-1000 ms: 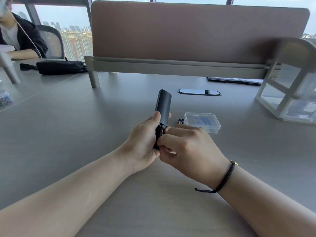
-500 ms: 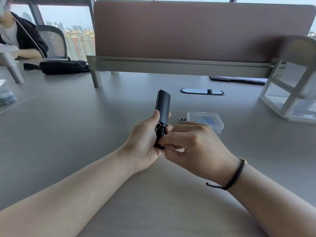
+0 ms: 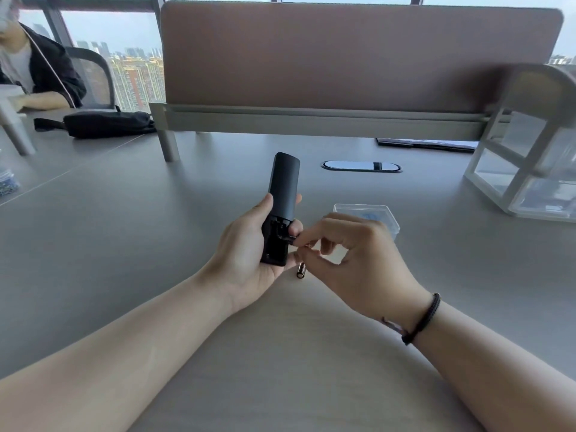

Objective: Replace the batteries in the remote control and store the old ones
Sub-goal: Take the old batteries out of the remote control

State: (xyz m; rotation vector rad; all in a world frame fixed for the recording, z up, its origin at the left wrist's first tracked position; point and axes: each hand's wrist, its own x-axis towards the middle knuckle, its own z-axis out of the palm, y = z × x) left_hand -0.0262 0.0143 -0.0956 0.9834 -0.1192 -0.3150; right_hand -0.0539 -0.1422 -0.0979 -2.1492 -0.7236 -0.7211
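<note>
- The left hand (image 3: 246,260) grasps the slim black plastic remote control (image 3: 280,207) above the grey table (image 3: 124,244), well in from its edges, battery bay uncovered
- The right hand (image 3: 358,260) pinches a small cylindrical battery (image 3: 301,271) beside the bay
- A clear plastic lidded box (image 3: 378,213) sits just behind, contents unclear

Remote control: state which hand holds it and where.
Left hand grips the remote control around its lower half, beside the open battery compartment.

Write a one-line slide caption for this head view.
Left hand grips the opened black remote while right hand pinches a battery beside it; another battery lies on the table.
</note>
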